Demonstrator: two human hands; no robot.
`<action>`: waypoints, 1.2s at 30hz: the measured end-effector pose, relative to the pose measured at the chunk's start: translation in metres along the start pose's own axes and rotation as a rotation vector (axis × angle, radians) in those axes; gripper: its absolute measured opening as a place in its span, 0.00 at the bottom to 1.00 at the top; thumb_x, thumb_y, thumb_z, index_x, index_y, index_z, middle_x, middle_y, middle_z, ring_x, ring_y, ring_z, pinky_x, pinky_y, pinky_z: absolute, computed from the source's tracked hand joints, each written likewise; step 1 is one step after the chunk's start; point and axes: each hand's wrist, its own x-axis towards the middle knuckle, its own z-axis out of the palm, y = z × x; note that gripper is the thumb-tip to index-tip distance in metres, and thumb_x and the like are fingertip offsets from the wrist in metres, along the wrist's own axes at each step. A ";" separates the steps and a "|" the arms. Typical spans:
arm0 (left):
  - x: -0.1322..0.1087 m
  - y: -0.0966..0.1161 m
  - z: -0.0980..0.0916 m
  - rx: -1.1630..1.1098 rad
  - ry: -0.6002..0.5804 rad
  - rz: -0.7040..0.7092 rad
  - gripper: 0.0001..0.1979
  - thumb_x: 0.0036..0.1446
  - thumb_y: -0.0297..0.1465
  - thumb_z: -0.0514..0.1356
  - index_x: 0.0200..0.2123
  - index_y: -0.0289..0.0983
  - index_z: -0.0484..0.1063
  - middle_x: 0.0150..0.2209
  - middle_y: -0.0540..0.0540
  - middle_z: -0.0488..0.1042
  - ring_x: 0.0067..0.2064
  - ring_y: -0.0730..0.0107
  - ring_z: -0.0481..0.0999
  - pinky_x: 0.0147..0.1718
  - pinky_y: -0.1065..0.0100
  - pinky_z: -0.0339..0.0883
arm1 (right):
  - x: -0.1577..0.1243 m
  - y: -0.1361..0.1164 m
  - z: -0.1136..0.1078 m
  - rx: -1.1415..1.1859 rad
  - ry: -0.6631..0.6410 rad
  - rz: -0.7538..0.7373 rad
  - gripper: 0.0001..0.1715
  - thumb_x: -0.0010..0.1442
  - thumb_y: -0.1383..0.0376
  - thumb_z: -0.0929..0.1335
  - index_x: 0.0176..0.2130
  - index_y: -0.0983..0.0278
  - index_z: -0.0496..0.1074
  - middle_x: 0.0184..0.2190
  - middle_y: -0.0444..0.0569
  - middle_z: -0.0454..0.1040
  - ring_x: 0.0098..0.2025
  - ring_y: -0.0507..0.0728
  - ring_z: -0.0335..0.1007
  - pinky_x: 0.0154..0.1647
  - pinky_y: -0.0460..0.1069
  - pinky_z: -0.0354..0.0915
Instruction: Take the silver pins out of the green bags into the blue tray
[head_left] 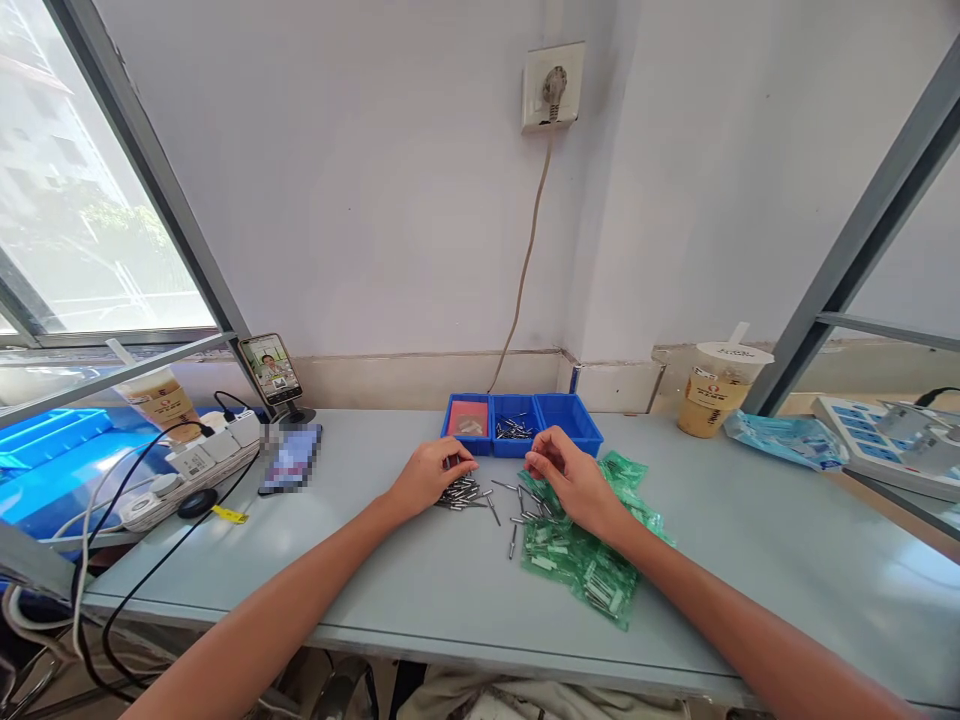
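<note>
My left hand [431, 473] rests on the grey table with its fingers curled over a heap of small metal pins [463, 492]. What the fingers hold, if anything, is hidden. My right hand [571, 474] lies on a pile of green plastic packets [592, 560], its fingers bent and pinched near the scattered pins [517, 500]. Just beyond both hands stands a blue three-compartment tray [574, 415]: a red item lies in its left section and metal pins in the middle one.
A lidded drink cup [716, 390] stands at the back right, next to a blue packet [787, 438]. At the left are a phone on a stand [271, 368], a second phone lying flat [291, 458], a power strip [202, 462] and black cables. A wall socket [553, 87] hangs above.
</note>
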 end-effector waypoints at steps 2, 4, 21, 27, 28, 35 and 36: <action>0.000 0.000 0.000 0.001 -0.001 0.000 0.13 0.67 0.41 0.63 0.37 0.38 0.80 0.37 0.48 0.80 0.36 0.68 0.74 0.37 0.68 0.65 | 0.001 0.001 0.000 0.061 -0.002 0.023 0.13 0.72 0.51 0.64 0.41 0.56 0.62 0.33 0.43 0.76 0.34 0.58 0.74 0.40 0.54 0.70; 0.000 0.001 0.000 0.000 -0.001 -0.003 0.12 0.67 0.40 0.63 0.37 0.38 0.80 0.37 0.48 0.80 0.36 0.68 0.74 0.37 0.68 0.65 | 0.001 0.002 0.001 0.093 0.002 0.037 0.13 0.71 0.50 0.64 0.41 0.56 0.62 0.33 0.43 0.77 0.32 0.58 0.75 0.38 0.54 0.71; 0.000 0.004 -0.002 -0.001 0.004 0.040 0.10 0.67 0.37 0.64 0.35 0.38 0.79 0.37 0.47 0.79 0.39 0.67 0.75 0.40 0.67 0.66 | 0.003 0.005 0.004 0.088 -0.010 0.020 0.14 0.72 0.52 0.62 0.51 0.56 0.63 0.31 0.42 0.72 0.30 0.56 0.72 0.35 0.52 0.69; -0.001 0.003 -0.002 -0.004 0.002 0.046 0.11 0.67 0.38 0.64 0.35 0.38 0.80 0.38 0.47 0.79 0.39 0.66 0.76 0.43 0.66 0.68 | 0.002 0.007 0.002 0.144 -0.009 0.042 0.15 0.71 0.51 0.64 0.52 0.56 0.64 0.31 0.41 0.71 0.30 0.55 0.71 0.34 0.51 0.68; -0.001 0.003 -0.002 -0.003 0.000 0.047 0.11 0.67 0.38 0.64 0.35 0.38 0.80 0.38 0.47 0.79 0.40 0.66 0.77 0.44 0.66 0.68 | 0.002 0.007 0.002 0.151 -0.007 0.045 0.16 0.71 0.51 0.64 0.52 0.56 0.64 0.31 0.41 0.71 0.30 0.55 0.71 0.34 0.51 0.68; 0.001 0.005 -0.003 0.002 -0.012 0.045 0.10 0.68 0.37 0.63 0.37 0.39 0.81 0.39 0.47 0.80 0.40 0.66 0.77 0.44 0.66 0.69 | 0.003 0.004 0.002 0.180 -0.040 0.114 0.19 0.67 0.48 0.67 0.44 0.60 0.71 0.31 0.43 0.72 0.30 0.54 0.68 0.33 0.50 0.66; 0.001 0.006 -0.003 0.002 -0.012 0.043 0.11 0.69 0.37 0.62 0.37 0.38 0.81 0.39 0.46 0.80 0.40 0.66 0.77 0.44 0.66 0.69 | 0.003 0.004 0.002 0.182 -0.042 0.121 0.20 0.67 0.47 0.68 0.44 0.60 0.71 0.31 0.43 0.72 0.29 0.54 0.68 0.33 0.50 0.65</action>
